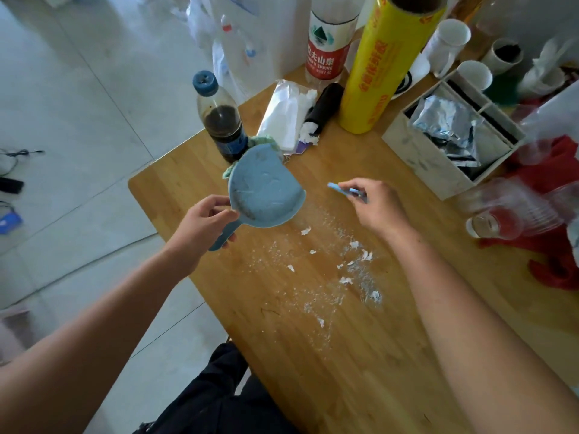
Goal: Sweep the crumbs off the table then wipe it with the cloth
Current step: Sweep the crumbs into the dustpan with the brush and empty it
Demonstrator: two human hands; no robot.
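Holding a small blue dustpan (264, 189) by its short handle, the left hand (203, 222) sat just left of the middle of the frame, its fingers wrapped tight around that handle. The pan was tipped up, and its inside looked dusty. The right hand (374, 208) was a bit to the right of the middle, and its fingers were pinched shut on a thin blue brush handle (346, 191); the bristles could not be seen. White crumbs (338, 277) lay scattered on the wooden table (360, 371), below and between the two hands, spreading down toward the lower middle of the frame. Some were tiny like dust and some were bigger white bits. A green cloth (233, 170) peeked out from behind the dustpan, near the top edge of the pan, beside a dark drink bottle (224, 120) with a blue cap. Just to the right of that bottle lay a white packet (285, 115) and a black tube (326, 104). Higher up stood a big water bottle (329, 42) with a red label and a tall yellow roll (382, 64). At the upper right sat a white box (451, 133) with shiny silver packets inside, and white cups (451, 39) behind it. Clear plastic cups (507, 217) lay on their side at the right edge, on something red (560, 264). Both bare arms reached in from the bottom of the frame.
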